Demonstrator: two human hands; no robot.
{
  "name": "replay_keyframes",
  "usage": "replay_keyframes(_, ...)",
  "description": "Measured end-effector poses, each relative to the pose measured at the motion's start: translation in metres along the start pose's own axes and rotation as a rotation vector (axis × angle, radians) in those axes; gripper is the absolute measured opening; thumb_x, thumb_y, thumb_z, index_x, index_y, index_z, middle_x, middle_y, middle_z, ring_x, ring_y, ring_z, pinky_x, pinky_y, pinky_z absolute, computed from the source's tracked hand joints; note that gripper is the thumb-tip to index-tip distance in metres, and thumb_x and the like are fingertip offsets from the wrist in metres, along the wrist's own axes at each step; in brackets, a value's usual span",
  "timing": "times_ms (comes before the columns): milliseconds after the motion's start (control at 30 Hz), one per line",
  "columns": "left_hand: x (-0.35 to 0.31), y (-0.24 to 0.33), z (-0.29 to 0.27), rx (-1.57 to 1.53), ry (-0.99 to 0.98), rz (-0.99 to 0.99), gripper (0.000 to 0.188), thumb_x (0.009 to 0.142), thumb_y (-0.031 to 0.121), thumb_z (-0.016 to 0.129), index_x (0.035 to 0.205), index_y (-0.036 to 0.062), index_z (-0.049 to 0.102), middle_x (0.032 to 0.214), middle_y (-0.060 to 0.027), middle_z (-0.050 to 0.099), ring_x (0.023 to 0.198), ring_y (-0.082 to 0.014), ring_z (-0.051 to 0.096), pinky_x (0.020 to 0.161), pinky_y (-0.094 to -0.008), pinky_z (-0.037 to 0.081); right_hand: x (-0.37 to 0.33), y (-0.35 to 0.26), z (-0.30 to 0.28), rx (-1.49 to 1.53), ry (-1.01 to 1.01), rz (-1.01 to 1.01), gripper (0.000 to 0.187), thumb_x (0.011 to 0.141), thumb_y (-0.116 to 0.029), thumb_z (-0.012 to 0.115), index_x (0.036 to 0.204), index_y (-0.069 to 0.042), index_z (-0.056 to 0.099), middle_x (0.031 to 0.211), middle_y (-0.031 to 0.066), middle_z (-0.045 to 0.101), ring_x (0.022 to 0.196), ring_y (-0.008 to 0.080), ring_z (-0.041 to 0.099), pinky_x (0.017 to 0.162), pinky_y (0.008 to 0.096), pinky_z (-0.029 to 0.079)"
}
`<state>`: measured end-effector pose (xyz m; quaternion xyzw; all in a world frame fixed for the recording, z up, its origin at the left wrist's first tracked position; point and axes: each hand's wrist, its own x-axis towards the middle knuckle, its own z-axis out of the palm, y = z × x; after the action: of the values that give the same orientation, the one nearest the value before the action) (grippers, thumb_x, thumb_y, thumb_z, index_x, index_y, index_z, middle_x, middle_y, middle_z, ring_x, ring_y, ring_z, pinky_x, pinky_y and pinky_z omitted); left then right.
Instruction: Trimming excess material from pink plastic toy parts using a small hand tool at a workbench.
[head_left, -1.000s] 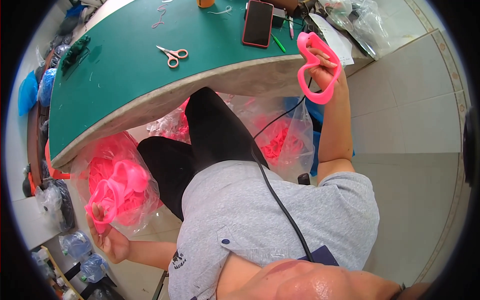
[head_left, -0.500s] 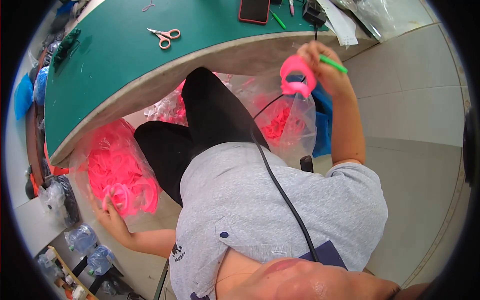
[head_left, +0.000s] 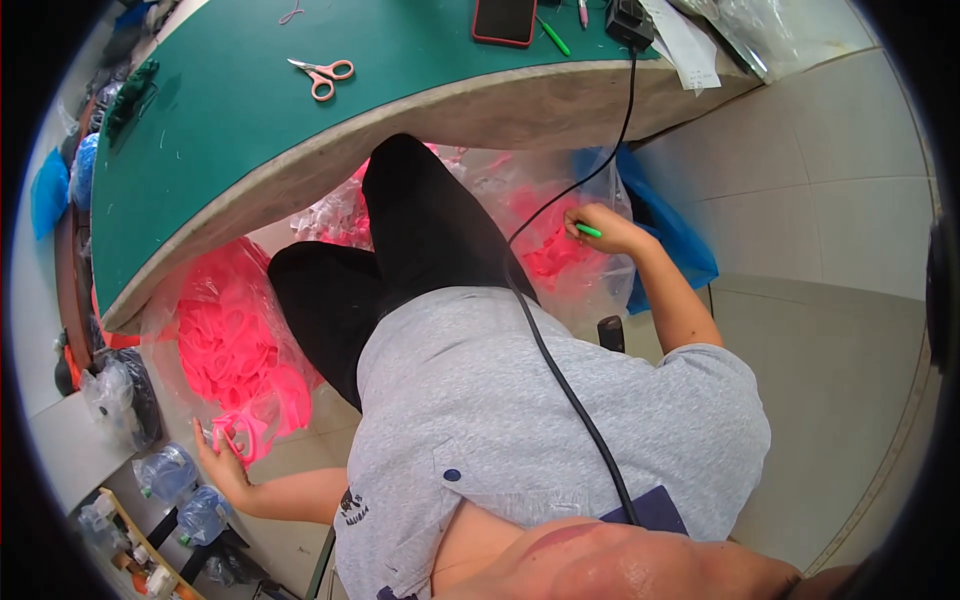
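Note:
At the lower left, my left hand (head_left: 226, 468) is closed on a pink ring-shaped piece (head_left: 252, 432), at the near side of a clear plastic bag (head_left: 165, 330) full of similar pink pieces (head_left: 228, 345). My right hand (head_left: 606, 228) is lowered over another clear bag (head_left: 612, 275) at the right, which also has pink pieces (head_left: 553, 262) in it. A slim green pen-like tool (head_left: 589, 231) is gripped in that hand, one end sticking out. Whether my right fingers also touch a pink piece cannot be made out.
A green-topped table (head_left: 230, 130) with a curved edge stands ahead, bearing pink-handled scissors (head_left: 323, 77), a phone (head_left: 504, 20) and a green pen (head_left: 553, 36). A black cable (head_left: 570, 190) hangs from the table across my front. A blue bag (head_left: 680, 245) lies beside the right-hand bag.
My right hand has dropped from the table edge down to the right-hand bag; the pink ring it held no longer shows in it. My left hand has moved slightly nearer with its pink piece.

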<state>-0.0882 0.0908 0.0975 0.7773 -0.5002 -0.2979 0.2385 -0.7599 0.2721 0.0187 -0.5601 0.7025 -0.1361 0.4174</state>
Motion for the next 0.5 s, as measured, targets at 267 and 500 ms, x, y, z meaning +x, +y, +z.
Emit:
replay_keyframes(267,-0.04,0.072,0.015,0.103,-0.022,0.158,0.06,0.089,-0.004,0.041,0.144,0.0176,0.036,0.109,-0.0147,0.061,0.066,-0.0127,0.058,0.059,-0.0278,0.045,-0.018,-0.099,-0.065,0.225,0.167,-0.468,0.01,0.083,-0.008,0.063,0.086,-0.002,0.056,0.09,0.0101,0.063,0.081,0.0206,0.063,0.07,0.0303,0.048)
replay_keyframes(500,-0.062,0.112,0.033,0.277,0.012,0.557,0.053,0.089,-0.004,0.04,0.138,0.014,0.044,0.103,-0.016,0.063,0.073,-0.0199,0.055,0.07,-0.0271,0.044,0.003,-0.226,-0.129,0.623,0.423,-0.966,0.038,0.093,-0.039,0.056,0.089,-0.001,0.057,0.096,0.0162,0.058,0.072,0.0162,0.057,0.061,0.0266,0.047)
